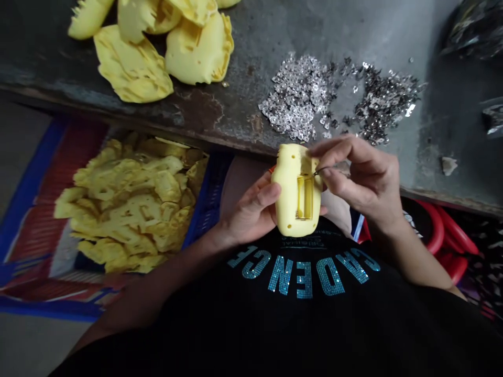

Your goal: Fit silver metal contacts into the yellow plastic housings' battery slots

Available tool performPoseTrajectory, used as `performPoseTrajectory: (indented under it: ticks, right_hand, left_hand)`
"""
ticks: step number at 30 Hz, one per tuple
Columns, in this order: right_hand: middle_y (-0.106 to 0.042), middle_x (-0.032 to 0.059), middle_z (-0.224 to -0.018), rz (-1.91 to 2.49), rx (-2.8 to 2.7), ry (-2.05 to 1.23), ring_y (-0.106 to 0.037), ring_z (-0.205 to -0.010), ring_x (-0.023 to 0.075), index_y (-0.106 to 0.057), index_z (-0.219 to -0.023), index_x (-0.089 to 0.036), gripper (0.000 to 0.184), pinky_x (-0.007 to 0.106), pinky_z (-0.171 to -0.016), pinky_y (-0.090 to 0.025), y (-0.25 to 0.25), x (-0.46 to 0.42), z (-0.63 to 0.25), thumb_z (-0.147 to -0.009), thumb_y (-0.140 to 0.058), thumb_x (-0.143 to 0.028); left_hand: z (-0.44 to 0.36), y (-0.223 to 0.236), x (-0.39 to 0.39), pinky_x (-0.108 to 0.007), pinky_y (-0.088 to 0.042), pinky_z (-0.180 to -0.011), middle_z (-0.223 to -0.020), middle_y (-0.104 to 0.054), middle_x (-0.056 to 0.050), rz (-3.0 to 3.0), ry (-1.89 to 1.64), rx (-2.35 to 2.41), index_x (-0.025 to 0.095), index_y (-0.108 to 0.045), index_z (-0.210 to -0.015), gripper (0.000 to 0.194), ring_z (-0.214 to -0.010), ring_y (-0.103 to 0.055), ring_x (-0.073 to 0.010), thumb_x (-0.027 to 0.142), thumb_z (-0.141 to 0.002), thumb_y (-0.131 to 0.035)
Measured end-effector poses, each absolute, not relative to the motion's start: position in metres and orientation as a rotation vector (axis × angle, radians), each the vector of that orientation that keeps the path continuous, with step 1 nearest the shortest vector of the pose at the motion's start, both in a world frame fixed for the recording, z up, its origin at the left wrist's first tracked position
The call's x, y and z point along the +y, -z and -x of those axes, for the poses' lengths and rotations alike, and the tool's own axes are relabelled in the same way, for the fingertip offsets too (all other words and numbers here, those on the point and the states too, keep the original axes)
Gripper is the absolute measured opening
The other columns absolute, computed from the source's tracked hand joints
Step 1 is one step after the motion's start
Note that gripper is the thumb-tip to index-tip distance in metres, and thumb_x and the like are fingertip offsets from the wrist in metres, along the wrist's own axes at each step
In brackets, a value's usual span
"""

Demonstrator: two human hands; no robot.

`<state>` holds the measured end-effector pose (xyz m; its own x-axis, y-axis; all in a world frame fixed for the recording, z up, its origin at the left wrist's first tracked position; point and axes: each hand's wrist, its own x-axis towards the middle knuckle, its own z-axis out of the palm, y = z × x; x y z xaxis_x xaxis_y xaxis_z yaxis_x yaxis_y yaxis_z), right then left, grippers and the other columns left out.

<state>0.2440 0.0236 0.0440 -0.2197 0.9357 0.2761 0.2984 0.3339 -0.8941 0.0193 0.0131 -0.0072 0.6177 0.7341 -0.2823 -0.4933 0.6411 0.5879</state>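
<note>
My left hand (251,209) is wrapped round a yellow plastic shell (293,209) and holds it upright in front of my chest, its open compartment facing me. My right hand (365,178) pinches a small metal clip (320,170) between thumb and forefinger at the upper right edge of that compartment. Both hands hover just below the near edge of the dark workbench (243,42).
Two heaps of small shiny metal parts (298,97) lie on the bench above my hands. More yellow shells (165,47) sit at the bench's far left. A blue crate (204,204) of yellow shells stands low on the left. A red stool (444,235) is at the right.
</note>
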Motion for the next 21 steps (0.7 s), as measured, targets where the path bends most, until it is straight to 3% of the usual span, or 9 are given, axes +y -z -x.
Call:
performPoseTrajectory:
  ticks: [3,10,15,21]
  right_hand:
    - [-0.085,0.0065,-0.132,1.087,-1.734,-0.802,-0.079,-0.129,0.0296,-0.074,-0.098,-0.029,0.011,0.054,-0.117,-0.064,-0.034,0.015,-0.247,-0.108,-0.077,-0.032]
    - [-0.084,0.0086,-0.131,1.138,-1.827,-0.639,-0.078,-0.125,0.0305,-0.072,-0.097,-0.028,0.008,0.059,-0.114,-0.063,-0.033,0.006,-0.260,-0.105,-0.072,-0.027]
    - [-0.085,0.0081,-0.131,1.127,-1.899,-0.585,-0.078,-0.125,0.0314,-0.070,-0.094,-0.028,0.011,0.060,-0.114,-0.063,-0.040,0.007,-0.266,-0.104,-0.074,-0.025]
    - [-0.084,0.0090,-0.133,1.070,-1.919,-0.601,-0.078,-0.128,0.0323,-0.071,-0.097,-0.027,0.012,0.061,-0.115,-0.062,-0.044,0.011,-0.268,-0.103,-0.077,-0.019]
  left_hand:
    - [-0.025,0.003,0.008,-0.053,-0.076,-0.101,-0.148,-0.082,-0.009,-0.502,-0.721,0.590,0.029,-0.076,-0.145,0.064,-0.143,-0.078,-0.0403,0.068,-0.095,-0.088]
    - [-0.034,0.000,0.000,-0.050,-0.076,-0.103,-0.148,-0.082,-0.009,-0.528,-0.734,0.606,0.030,-0.072,-0.150,0.068,-0.145,-0.076,-0.0399,0.065,-0.094,-0.089]
    - [-0.037,-0.001,-0.004,-0.050,-0.077,-0.098,-0.147,-0.083,-0.009,-0.542,-0.737,0.673,0.029,-0.077,-0.147,0.069,-0.141,-0.079,-0.0398,0.077,-0.097,-0.083]
    - [-0.039,-0.003,-0.002,-0.032,-0.072,-0.065,-0.127,-0.089,-0.005,-0.519,-0.677,0.557,0.029,-0.077,-0.141,0.066,-0.096,-0.090,-0.0293,0.078,-0.097,-0.084]
